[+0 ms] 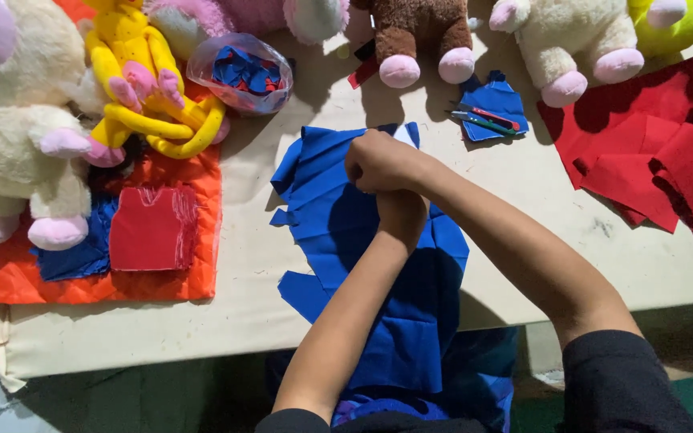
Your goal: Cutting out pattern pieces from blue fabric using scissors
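A stack of blue fabric pieces (326,216) lies on the cream table (242,265) and hangs over its near edge. My right hand (378,160) is closed in a fist at the stack's far edge, seemingly pinching the blue fabric. My left hand (401,212) sits just under it, pressed on the fabric, mostly hidden by the right hand. A small white piece (404,135) shows beside the right fist.
Plush toys line the far edge: cream (10,136), yellow (142,72), brown (415,32), another cream (575,40). A bag of scraps (242,72), orange cloth (58,277) with a red cut-out (150,228), utility knife (484,119) on a blue scrap, red felt (659,152).
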